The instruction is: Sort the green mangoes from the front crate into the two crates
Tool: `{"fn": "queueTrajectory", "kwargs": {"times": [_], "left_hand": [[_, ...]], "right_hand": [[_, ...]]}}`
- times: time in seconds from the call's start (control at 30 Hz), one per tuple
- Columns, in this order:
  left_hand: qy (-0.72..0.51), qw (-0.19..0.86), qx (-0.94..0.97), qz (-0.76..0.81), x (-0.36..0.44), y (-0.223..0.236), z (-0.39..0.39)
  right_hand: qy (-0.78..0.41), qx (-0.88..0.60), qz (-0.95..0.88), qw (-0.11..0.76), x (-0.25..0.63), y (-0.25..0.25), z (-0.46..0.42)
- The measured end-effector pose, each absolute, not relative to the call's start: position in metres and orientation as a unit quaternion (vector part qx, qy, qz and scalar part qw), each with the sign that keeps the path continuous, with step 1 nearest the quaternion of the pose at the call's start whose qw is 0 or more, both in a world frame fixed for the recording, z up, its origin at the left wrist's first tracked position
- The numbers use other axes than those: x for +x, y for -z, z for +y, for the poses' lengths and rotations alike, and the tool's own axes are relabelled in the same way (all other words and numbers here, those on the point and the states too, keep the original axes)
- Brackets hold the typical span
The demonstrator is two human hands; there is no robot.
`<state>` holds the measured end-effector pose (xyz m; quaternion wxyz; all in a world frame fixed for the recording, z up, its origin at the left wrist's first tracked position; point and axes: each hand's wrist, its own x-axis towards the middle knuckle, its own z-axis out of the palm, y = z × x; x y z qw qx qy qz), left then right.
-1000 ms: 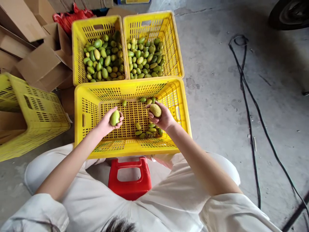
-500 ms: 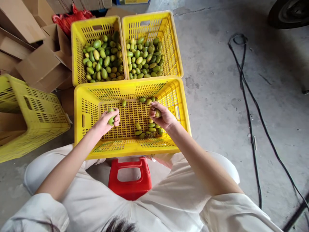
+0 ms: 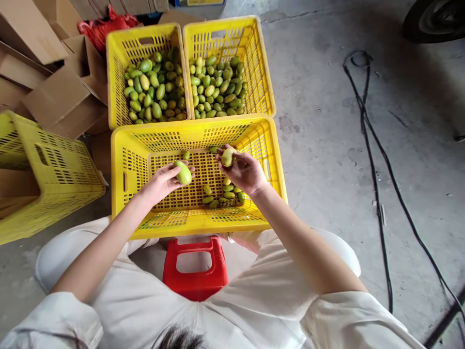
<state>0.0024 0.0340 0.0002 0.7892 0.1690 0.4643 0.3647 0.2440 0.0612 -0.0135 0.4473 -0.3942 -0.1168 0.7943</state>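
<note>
Over the near yellow crate (image 3: 123, 194), the left hand (image 3: 163, 182) grips a green mango (image 3: 183, 172) at its fingertips, and the right hand (image 3: 245, 172) pinches a yellower mango (image 3: 227, 156). A few loose mangoes (image 3: 221, 194) lie on the crate floor, at 6 o'clock from the right hand. At 12 o'clock stand two fuller crates (image 3: 183, 39) side by side. A red stool (image 3: 195, 269) sits between the knees.

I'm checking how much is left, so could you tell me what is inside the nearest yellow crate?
Inside the nearest crate, a few green fruits lie loose near the right hand; both hands cover part of its floor.
</note>
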Motion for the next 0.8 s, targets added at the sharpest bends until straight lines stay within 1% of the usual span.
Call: {"fn": "queueTrajectory", "kwargs": {"times": [0.17, 0.2, 0.3, 0.37, 0.6, 0.73, 0.8], "left_hand": [[-0.358, 0.795, 0.176, 0.457, 0.002, 0.005, 0.030], [-0.353, 0.800, 0.179, 0.452, 0.002, 0.004, 0.030], [-0.335, 0.805, 0.203, 0.446, 0.001, 0.003, 0.030], [-0.335, 0.803, 0.213, 0.444, 0.001, 0.002, 0.031], [-0.402, 0.787, 0.110, 0.455, 0.003, -0.004, 0.036], [-0.397, 0.783, 0.172, 0.448, 0.000, 0.000, 0.035], [-0.391, 0.788, 0.188, 0.438, -0.001, 0.002, 0.033]], "right_hand": [[-0.799, -0.400, -0.118, 0.434, 0.243, 0.018, 0.058], [-0.812, -0.393, -0.123, 0.414, 0.244, 0.020, 0.058], [-0.864, -0.367, -0.134, 0.318, 0.247, 0.025, 0.057], [-0.874, -0.364, -0.134, 0.291, 0.247, 0.026, 0.057], [-0.822, -0.382, -0.100, 0.410, 0.242, 0.013, 0.059], [-0.804, -0.392, -0.119, 0.431, 0.242, 0.012, 0.058], [-0.804, -0.400, -0.106, 0.427, 0.242, 0.016, 0.057]]}}
